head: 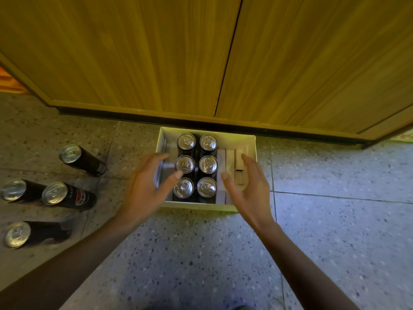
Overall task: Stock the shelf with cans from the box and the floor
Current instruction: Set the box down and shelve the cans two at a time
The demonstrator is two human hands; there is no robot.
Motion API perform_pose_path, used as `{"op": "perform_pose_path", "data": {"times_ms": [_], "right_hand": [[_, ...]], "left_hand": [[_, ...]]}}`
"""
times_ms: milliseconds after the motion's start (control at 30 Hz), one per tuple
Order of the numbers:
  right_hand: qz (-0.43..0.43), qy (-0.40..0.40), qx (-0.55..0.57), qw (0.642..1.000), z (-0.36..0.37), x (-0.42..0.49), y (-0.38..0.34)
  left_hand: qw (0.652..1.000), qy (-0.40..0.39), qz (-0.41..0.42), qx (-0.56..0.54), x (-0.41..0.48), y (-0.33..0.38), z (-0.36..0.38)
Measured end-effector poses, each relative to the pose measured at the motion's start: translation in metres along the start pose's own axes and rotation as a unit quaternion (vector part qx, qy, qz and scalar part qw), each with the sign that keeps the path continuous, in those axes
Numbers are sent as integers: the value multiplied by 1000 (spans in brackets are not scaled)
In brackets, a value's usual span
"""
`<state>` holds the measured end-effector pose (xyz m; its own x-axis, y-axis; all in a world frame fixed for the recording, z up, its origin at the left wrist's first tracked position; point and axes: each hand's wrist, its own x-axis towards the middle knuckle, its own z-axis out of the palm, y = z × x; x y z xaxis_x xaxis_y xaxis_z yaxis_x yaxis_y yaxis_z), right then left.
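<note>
A speckled floor [201, 253] meets wooden doors [156, 52]. Between the spread, empty fingers [161, 156] (both hands) six black cans [207, 165] stand boxed [206, 205]; four more [81, 159] are seen left.

box [251, 143]: white card walls, pale grey-white strips inside along the right.
cans in box [207, 164]: six; tops were bright silver, bodies black.
cans on floor [69, 196]: four; silver tops, black bodies; one carried a red-and-white mark on its side, lettering too blurred to read.
floor [335, 231]: grey speckled terrazzo tiles with dark flecks; thin dark joint lines; looked bluish to the right, yellow-grey to the left.
cabinet doors [134, 52]: yellow-brown wood grain, streaks running lengthwise; one thin dark seam between the panels.
plinth strip [134, 116]: black band under the doors.
object at far left edge [9, 82]: orange, otherwise unclear.
</note>
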<state>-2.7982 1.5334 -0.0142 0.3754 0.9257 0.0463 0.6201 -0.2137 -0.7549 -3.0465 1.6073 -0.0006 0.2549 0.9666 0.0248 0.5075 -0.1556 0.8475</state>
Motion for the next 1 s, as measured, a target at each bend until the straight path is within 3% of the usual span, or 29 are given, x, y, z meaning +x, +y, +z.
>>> {"op": "perform_pose_path", "data": {"times_ms": [167,333,533,767,1000], "right_hand": [[7,-82,-41,996,20,-26,-14],[2,-140,-68,988,36,-28,-14],[29,-119,-79,989,48,-16,-13],[44,-121,-69,989,53,-8,-13],[7,-77,-8,997,39,-17,-18]], "left_hand": [[995,-77,1,66,-20,7,18],[990,-93,-10,110,-19,0,32],[986,-82,-23,144,-12,-6,42],[964,-125,-151,181,2,-9,48],[974,-80,-94,187,-3,7,38]]}}
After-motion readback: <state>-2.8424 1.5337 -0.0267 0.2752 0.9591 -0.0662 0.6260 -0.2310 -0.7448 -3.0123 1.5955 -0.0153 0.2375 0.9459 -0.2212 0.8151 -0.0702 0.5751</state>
